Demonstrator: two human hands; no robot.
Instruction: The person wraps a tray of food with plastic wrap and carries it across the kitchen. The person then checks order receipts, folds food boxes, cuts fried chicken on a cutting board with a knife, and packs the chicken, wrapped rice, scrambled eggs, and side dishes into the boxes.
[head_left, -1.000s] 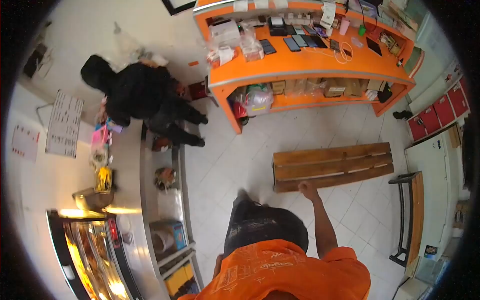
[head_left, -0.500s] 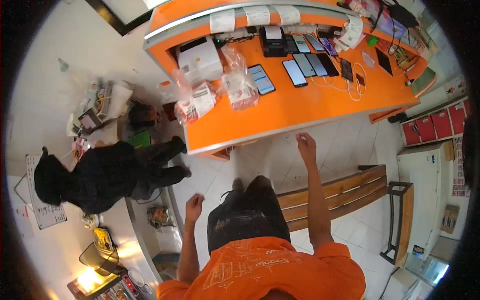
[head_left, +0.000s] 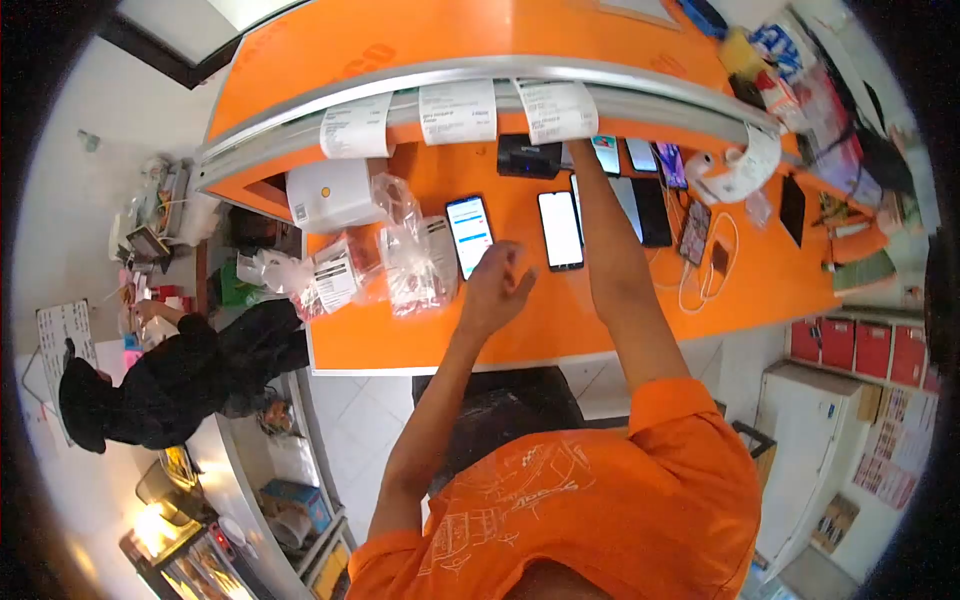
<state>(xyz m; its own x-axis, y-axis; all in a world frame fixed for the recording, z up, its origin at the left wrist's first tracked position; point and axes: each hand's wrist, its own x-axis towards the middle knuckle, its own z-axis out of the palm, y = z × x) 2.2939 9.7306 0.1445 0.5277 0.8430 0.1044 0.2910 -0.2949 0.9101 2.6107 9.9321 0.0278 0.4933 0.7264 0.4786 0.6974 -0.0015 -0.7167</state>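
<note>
My left hand [head_left: 495, 285] is open, fingers loosely spread and curled over nothing, at the near end of a black-framed smartphone with a lit white-and-blue screen [head_left: 467, 235]. The hand covers that phone's lower right corner; whether my fingers touch it, I cannot tell. The phone lies flat on the bright orange bench with a pale front edge [head_left: 400, 350].

My bare right forearm [head_left: 612, 255] reaches across the bench, and the hand at its end is hidden behind the rightmost white printed paper slip [head_left: 557, 110], so I cannot tell whether it grips anything. Two more white printed slips [head_left: 458, 113] hang beside that one from the silver-edged upper ledge [head_left: 455, 72].

Just left of my right forearm lies a black-framed smartphone with a blank white screen [head_left: 560, 230], and beyond it stands a black box-shaped device [head_left: 525, 160]. Right of the forearm are a dark-screened phone [head_left: 653, 215], a phone with a purple screen [head_left: 671, 165] and a looped white cable [head_left: 735, 262]. To the left of my left hand sit a clear plastic bag with a printed label [head_left: 417, 265] and, farther back, a white box-shaped machine [head_left: 325, 195]. Well apart, at the far left, is a co-worker in black clothes [head_left: 160, 385].
</note>
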